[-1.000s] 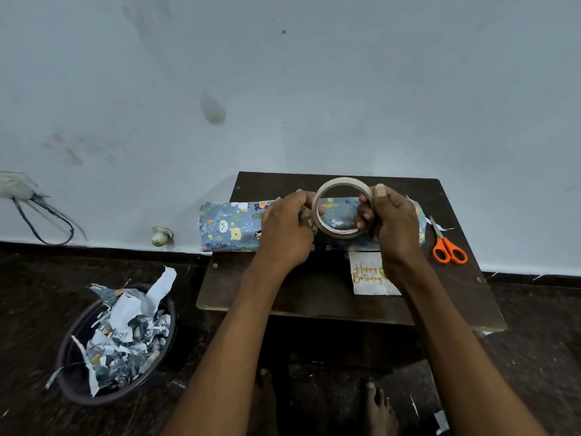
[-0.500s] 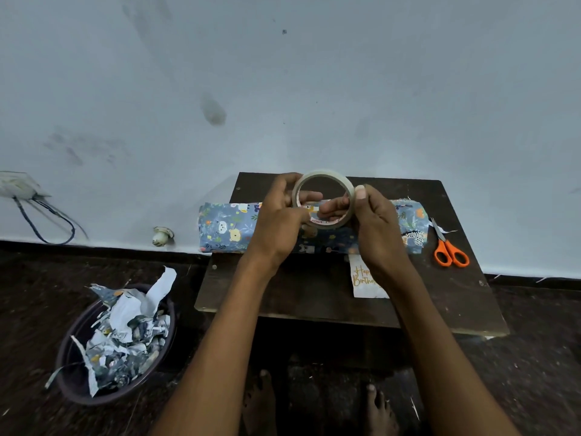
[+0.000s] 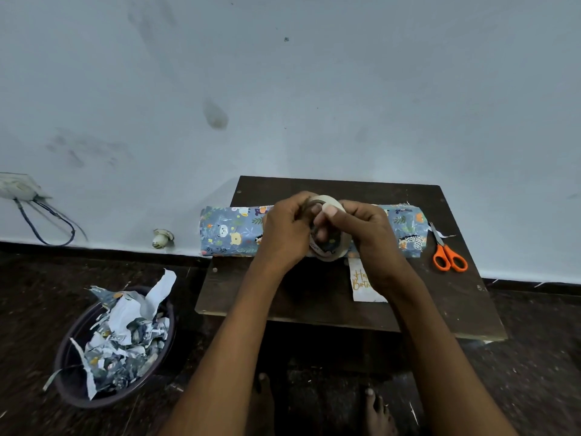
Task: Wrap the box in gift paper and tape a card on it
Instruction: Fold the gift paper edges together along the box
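While both hands (image 3: 327, 228) grip tape (image 3: 330, 247), paper scraps (image 3: 122, 335) fill the basin (image 3: 72, 388).

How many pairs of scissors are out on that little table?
1. The orange-handled scissors lie at the table's right edge, just right of the wrapped box. The hands hide part of the table, so another could be covered.

The box (image 3: 232, 229) wears blue paper printed with cartoon animals; scissors (image 3: 448, 256) have orange handles; the white card (image 3: 361, 281) bears gold lettering; the tabletop (image 3: 440, 309) is dark brown.
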`<state>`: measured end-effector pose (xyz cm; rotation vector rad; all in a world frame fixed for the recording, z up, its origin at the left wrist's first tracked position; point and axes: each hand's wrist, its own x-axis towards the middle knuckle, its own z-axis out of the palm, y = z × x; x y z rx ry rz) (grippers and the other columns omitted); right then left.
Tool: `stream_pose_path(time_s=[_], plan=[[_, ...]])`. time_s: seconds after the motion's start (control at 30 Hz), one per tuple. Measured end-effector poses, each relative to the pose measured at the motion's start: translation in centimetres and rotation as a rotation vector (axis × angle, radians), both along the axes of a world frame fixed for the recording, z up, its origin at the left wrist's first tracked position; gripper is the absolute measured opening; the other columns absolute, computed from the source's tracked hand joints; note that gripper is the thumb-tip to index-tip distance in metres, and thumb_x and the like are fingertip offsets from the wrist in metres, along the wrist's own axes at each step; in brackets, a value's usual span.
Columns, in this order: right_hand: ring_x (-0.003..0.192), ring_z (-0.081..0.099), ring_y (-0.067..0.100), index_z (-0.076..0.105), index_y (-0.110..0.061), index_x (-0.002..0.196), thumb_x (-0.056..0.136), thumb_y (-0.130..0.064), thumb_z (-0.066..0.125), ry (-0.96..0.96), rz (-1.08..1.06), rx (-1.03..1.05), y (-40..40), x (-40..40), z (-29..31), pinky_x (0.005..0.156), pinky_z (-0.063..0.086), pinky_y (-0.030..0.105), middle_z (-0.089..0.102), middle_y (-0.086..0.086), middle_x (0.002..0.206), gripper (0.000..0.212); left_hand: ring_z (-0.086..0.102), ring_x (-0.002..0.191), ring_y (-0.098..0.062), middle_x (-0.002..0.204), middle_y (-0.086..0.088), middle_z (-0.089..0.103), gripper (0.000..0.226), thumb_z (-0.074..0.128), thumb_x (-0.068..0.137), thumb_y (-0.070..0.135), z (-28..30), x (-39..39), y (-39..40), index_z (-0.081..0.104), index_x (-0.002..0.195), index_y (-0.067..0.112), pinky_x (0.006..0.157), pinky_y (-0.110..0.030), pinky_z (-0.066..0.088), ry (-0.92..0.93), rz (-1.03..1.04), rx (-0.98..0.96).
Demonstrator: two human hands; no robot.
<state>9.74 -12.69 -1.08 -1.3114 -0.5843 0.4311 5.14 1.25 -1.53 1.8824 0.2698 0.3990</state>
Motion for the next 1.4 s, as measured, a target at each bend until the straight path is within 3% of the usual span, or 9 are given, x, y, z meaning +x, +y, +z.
stream_pose_path(time_s=[0.13,0.23,0.3,0.4,0.53,0.73,0.93,1.17,1.4], plan=[[0.066,0.056,0.016,0.073,0.0,0.1,0.097,-0.019,0.057,0.068,0.082,0.013,-1.0,0.7,-0.4,0.071,0.051,0.027,0.059,0.003,0.063,0.025,0.066,0.079,-0.015,0.083,-0.004,0.073,0.025,0.059,0.09,-0.006,0.8,-0.4,0.7,0.073,0.091,0.014,0.076,-0.034,0.056,0.012,-0.032,-0.29],[0.068,0.054,0.017,0.068,0.004,0.114,0.097,-0.018,0.056,0.118,0.102,0.067,-1.2,1.1,-0.7,0.075,0.051,0.028,0.055,0.001,0.065,0.03,0.067,0.081,-0.013,0.086,-0.005,0.074,0.019,0.06,0.081,0.0,1.2,-0.7,1.3,0.072,0.094,0.009,0.075,-0.027,0.055,-0.024,-0.083,-0.397],[0.068,0.055,0.018,0.065,0.002,0.116,0.096,-0.015,0.052,0.167,0.085,0.108,-1.1,1.1,-0.8,0.072,0.052,0.027,0.056,0.003,0.068,0.03,0.067,0.075,-0.013,0.08,-0.005,0.073,0.018,0.052,0.093,0.006,1.4,-0.9,1.3,0.07,0.093,0.007,0.068,-0.025,0.055,-0.046,-0.093,-0.478],[0.072,0.06,0.021,0.065,-0.002,0.115,0.102,-0.012,0.046,0.194,0.027,0.092,-1.0,1.1,-1.0,0.071,0.054,0.03,0.061,0.007,0.076,0.026,0.063,0.068,-0.011,0.07,0.0,0.07,0.036,0.042,0.106,0.012,1.1,-0.6,1.4,0.071,0.084,0.009,0.065,-0.023,0.05,-0.032,-0.042,-0.427],[0.078,0.065,0.023,0.066,-0.003,0.112,0.106,-0.013,0.045,0.189,-0.022,0.033,-1.0,1.0,-0.6,0.072,0.057,0.035,0.067,0.011,0.084,0.024,0.056,0.056,-0.006,0.059,0.003,0.063,0.035,0.047,0.105,0.012,1.1,-0.4,1.3,0.07,0.08,0.008,0.056,-0.018,0.047,-0.009,-0.007,-0.42],[0.053,0.049,0.018,0.066,-0.001,0.085,0.091,-0.029,0.07,0.09,-0.105,-0.026,-0.7,0.2,0.5,0.058,0.056,0.033,0.05,0.009,0.063,0.029,0.053,0.05,-0.01,0.052,-0.001,0.061,0.028,0.057,0.099,0.009,1.4,-0.7,1.3,0.069,0.074,0.006,0.056,-0.022,0.047,0.034,-0.069,-0.39],[0.05,0.04,0.018,0.068,-0.006,0.075,0.091,-0.016,0.073,0.099,-0.107,-0.11,-0.6,0.1,0.3,0.054,0.055,0.032,0.046,0.005,0.054,0.019,0.062,0.06,-0.009,0.065,-0.001,0.07,0.026,0.064,0.095,0.01,1.5,-0.8,1.2,0.072,0.071,0.012,0.061,-0.022,0.051,0.055,-0.092,-0.358],[0.055,0.046,0.012,0.065,-0.008,0.074,0.088,-0.018,0.071,0.144,-0.172,-0.017,-0.8,0.4,0.4,0.063,0.051,0.031,0.05,-0.001,0.056,0.018,0.064,0.07,-0.021,0.089,-0.032,0.069,0.018,0.066,0.091,0.019,1.3,-0.7,1.4,0.076,0.077,0.012,0.068,-0.03,0.054,0.066,-0.106,-0.398],[0.057,0.054,0.009,0.063,-0.004,0.078,0.094,-0.008,0.067,0.032,-0.248,0.002,-0.4,0.2,0.3,0.061,0.053,0.023,0.059,-0.005,0.058,0.017,0.061,0.058,-0.015,0.063,-0.005,0.067,0.016,0.067,0.087,0.019,1.2,-0.7,1.6,0.073,0.081,0.006,0.064,-0.025,0.053,0.058,-0.149,-0.409]])
